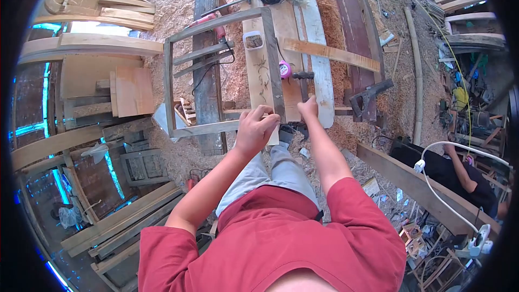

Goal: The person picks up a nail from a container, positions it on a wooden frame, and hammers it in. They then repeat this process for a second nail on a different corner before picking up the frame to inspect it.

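My right hand (pixel 308 109) is wrapped round the handle of a hammer (pixel 304 82), its dark head pointing away from me over the plank bench. My left hand (pixel 258 131) rests at the near right corner of a rectangular wooden frame (pixel 276 65), thumb and fingers pinched together. Whatever lies between those fingertips is too small to make out. The frame lies across the bench planks (pixel 259 84). A pink tape measure (pixel 285 69) sits just right of the frame, near the hammer head. Inside the frame's far right corner stands a white tub (pixel 253 40) with small brownish contents.
A loose wooden strip (pixel 332 54) crosses the bench to the right, near a black-handled tool (pixel 371 99). A red corded tool (pixel 219 31) lies at the frame's far side. Wood shavings cover the floor. At the right, another person's arm (pixel 459 167) shows beyond a beam (pixel 413 186).
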The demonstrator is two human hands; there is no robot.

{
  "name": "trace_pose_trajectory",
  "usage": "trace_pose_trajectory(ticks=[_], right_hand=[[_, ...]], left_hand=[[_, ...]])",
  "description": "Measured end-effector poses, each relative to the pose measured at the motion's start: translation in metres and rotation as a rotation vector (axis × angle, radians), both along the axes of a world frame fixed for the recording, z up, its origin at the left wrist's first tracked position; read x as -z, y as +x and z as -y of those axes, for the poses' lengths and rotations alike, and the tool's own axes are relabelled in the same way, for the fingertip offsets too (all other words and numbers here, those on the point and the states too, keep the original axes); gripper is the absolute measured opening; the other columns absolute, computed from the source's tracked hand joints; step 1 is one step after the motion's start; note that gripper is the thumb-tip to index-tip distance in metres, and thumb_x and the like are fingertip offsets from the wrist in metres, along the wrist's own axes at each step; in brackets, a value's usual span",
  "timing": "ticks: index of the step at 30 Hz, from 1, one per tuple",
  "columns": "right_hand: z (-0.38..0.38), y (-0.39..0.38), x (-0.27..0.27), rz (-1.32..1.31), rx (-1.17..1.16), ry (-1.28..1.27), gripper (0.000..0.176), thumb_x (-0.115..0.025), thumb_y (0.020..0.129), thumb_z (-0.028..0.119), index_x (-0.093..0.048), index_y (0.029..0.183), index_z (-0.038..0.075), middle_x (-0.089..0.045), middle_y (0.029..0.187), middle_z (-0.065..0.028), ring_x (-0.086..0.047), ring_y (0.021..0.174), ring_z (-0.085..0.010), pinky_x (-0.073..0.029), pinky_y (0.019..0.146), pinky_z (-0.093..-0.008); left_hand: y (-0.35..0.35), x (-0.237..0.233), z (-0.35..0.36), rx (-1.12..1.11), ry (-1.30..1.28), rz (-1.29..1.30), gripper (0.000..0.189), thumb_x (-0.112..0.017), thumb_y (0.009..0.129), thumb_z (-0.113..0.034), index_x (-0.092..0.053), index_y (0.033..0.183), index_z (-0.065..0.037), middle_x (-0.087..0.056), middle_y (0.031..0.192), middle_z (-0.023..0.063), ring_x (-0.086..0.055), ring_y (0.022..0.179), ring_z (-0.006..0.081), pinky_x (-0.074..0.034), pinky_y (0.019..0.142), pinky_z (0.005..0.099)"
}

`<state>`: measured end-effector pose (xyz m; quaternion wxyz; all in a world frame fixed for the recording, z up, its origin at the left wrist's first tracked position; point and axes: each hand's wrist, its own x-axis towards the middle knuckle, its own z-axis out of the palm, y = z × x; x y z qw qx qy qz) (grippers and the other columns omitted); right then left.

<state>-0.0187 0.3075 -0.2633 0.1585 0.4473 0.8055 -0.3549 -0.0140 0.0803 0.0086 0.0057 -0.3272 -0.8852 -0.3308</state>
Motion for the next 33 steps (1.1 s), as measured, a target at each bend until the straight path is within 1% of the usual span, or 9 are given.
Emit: trace_pose_trajectory(ticks=[2, 6, 7, 10, 14, 15, 18, 24, 33], right_hand=[[-0.014, -0.003, -0.066, -0.069, 0.099, -0.107, 0.061, -0.078, 0.084, 0.028, -0.06, 0.134, 0.001, -0.073, 0.12, -0.0295, -0.068, 0.123, -0.0469, -0.053, 0.108, -0.049], [-0.016, 0.034, -0.124, -0.26, 0.306, -0.569, 0.054, -0.082, 0.092, 0.045, -0.063, 0.121, 0.004, -0.068, 0.081, -0.0093, -0.066, 0.06, -0.0221, -0.051, 0.05, -0.0369], [-0.011, 0.047, -0.152, -0.4, 0.325, -0.674, 0.044, -0.08, 0.097, 0.044, -0.061, 0.113, 0.007, -0.055, 0.072, 0.0016, -0.045, 0.045, -0.008, -0.033, 0.037, -0.0281], [0.001, 0.076, -0.222, -0.461, 0.294, -0.728, 0.038, -0.08, 0.098, 0.038, -0.059, 0.107, 0.009, -0.051, 0.068, 0.0038, -0.043, 0.044, -0.0065, -0.034, 0.038, -0.027], [0.018, 0.108, -0.288, -0.528, 0.428, -1.007, 0.03, -0.069, 0.108, 0.038, -0.056, 0.101, 0.012, -0.046, 0.063, 0.0055, -0.039, 0.043, -0.005, -0.03, 0.038, -0.0264], [0.021, 0.114, -0.297, -0.511, 0.348, -0.972, 0.032, -0.058, 0.113, 0.04, -0.054, 0.098, 0.012, -0.044, 0.065, 0.0063, -0.039, 0.043, -0.004, -0.031, 0.039, -0.0245], [0.028, 0.131, -0.315, -0.534, 0.197, -0.934, 0.033, -0.057, 0.114, 0.04, -0.055, 0.099, 0.011, -0.044, 0.065, 0.0066, -0.038, 0.045, -0.0034, -0.031, 0.04, -0.024], [0.033, 0.159, -0.336, -0.484, 0.036, -0.813, 0.03, -0.063, 0.112, 0.036, -0.063, 0.102, 0.008, -0.05, 0.07, 0.0079, -0.044, 0.06, -0.0015, -0.034, 0.051, -0.0236], [0.037, 0.178, -0.356, -0.415, -0.068, -0.703, 0.031, -0.057, 0.115, 0.036, -0.054, 0.097, 0.012, -0.045, 0.07, 0.0085, -0.038, 0.055, -0.0004, -0.028, 0.047, -0.0218]], left_hand=[[0.001, 0.002, 0.0, -0.001, 0.009, 0.01, 0.007, -0.075, 0.094, -0.019, -0.075, 0.101, -0.016, -0.069, 0.107, 0.0035, -0.069, 0.089, 0.0252, -0.046, 0.08, 0.0423], [0.0, 0.0, 0.003, 0.008, 0.008, 0.02, 0.007, -0.075, 0.093, -0.019, -0.075, 0.1, -0.016, -0.07, 0.107, 0.0025, -0.07, 0.093, 0.0249, -0.045, 0.079, 0.0415], [-0.002, 0.001, 0.002, 0.004, 0.021, 0.014, 0.007, -0.075, 0.093, -0.02, -0.075, 0.1, -0.016, -0.07, 0.106, 0.0014, -0.07, 0.093, 0.0243, -0.044, 0.078, 0.0412], [0.002, 0.003, 0.002, -0.011, 0.063, 0.002, 0.007, -0.076, 0.093, -0.021, -0.076, 0.099, -0.017, -0.07, 0.105, -0.0009, -0.07, 0.092, 0.0227, -0.043, 0.076, 0.0409], [0.002, 0.012, 0.004, -0.014, 0.096, 0.0, 0.007, -0.078, 0.092, -0.022, -0.076, 0.097, -0.018, -0.07, 0.105, -0.002, -0.07, 0.092, 0.0223, -0.043, 0.076, 0.0405], [0.0, 0.013, 0.003, -0.011, 0.105, 0.005, 0.007, -0.078, 0.092, -0.022, -0.076, 0.097, -0.018, -0.071, 0.106, -0.0022, -0.07, 0.092, 0.0223, -0.043, 0.076, 0.0404], [0.002, 0.008, 0.002, -0.04, 0.094, 0.028, 0.006, -0.079, 0.092, -0.022, -0.077, 0.095, -0.018, -0.071, 0.105, -0.0028, -0.071, 0.092, 0.0224, -0.044, 0.077, 0.0405], [0.001, 0.01, 0.004, -0.035, 0.16, 0.023, 0.007, -0.082, 0.089, -0.02, -0.078, 0.092, -0.015, -0.073, 0.104, 0.0009, -0.072, 0.079, 0.0228, -0.047, 0.077, 0.0397], [0.006, 0.013, 0.006, -0.053, 0.127, 0.023, 0.01, -0.081, 0.087, -0.022, -0.077, 0.094, -0.015, -0.073, 0.108, 0.0004, -0.071, 0.092, 0.0247, -0.046, 0.08, 0.0419]])
